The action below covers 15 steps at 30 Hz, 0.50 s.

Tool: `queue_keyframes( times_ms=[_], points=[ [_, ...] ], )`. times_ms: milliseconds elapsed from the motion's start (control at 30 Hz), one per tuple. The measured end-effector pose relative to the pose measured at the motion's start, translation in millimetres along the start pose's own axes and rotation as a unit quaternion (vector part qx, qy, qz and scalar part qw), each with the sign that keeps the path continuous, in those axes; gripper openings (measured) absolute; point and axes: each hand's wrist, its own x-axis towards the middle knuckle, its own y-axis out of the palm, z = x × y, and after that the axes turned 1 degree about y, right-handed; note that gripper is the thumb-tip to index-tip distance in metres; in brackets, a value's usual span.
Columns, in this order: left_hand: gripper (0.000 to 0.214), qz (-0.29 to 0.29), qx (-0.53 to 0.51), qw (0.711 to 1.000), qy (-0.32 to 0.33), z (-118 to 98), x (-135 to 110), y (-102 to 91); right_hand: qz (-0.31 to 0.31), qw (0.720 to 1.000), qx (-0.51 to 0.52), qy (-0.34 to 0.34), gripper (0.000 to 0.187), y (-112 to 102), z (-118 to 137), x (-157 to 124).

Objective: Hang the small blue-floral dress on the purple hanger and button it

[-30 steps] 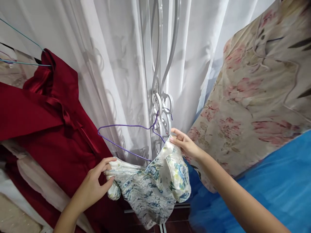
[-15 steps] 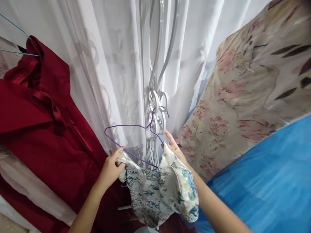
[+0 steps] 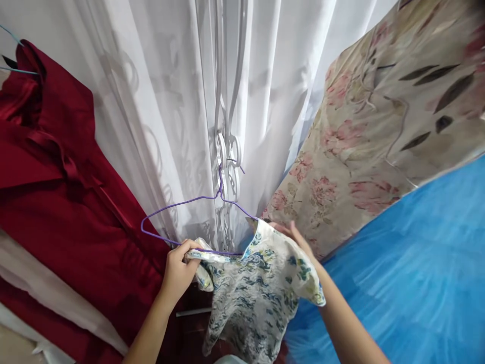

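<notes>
A small white garment with a blue floral print hangs partly on a purple wire hanger, whose hook rests on a white scrolled metal grille behind a sheer curtain. My left hand is closed on the garment's left shoulder, close to the hanger's lower wire. My right hand rests at the garment's right shoulder, where the cloth sits over the hanger's right end; its fingers are stretched out and partly hidden behind the cloth.
A dark red satin garment hangs on a blue hanger at the left, over pale cloth. White sheer curtain fills the middle. A pink floral cloth and a blue tulle cloth hang at the right.
The hanger has swung to the left and its right end now sits inside the garment's right shoulder. My left hand has risen with the left shoulder toward the hanger's wire.
</notes>
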Motion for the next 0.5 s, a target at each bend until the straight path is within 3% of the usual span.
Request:
queue_keyframes(
  times_ms=[67,133,200,367,500],
  points=[
    [0.009,-0.01,-0.006,1.0,-0.005,-6.3,-5.8,6.9,-0.004,0.999,-0.04,0.0,0.052,-6.5,10.1,-11.4],
    [0.01,-0.021,-0.017,1.0,-0.008,-11.8,-9.7,9.8,0.001,0.991,-0.132,-0.012,0.036,-7.6,25.1,-18.0],
    [0.025,-0.044,-0.016,0.999,-0.011,-15.4,-11.4,6.1,0.003,0.975,-0.219,-0.039,0.03,-5.8,41.3,-19.7],
    [0.097,-0.106,0.051,0.992,-0.047,-9.2,-4.1,-30.0,0.007,0.949,-0.311,-0.06,0.043,-6.4,67.6,-15.1],
    [0.106,-0.079,0.057,0.992,-0.074,6.1,15.6,-59.8,0.06,0.935,-0.347,-0.029,0.044,-7.8,68.0,-11.1]
  ],
)
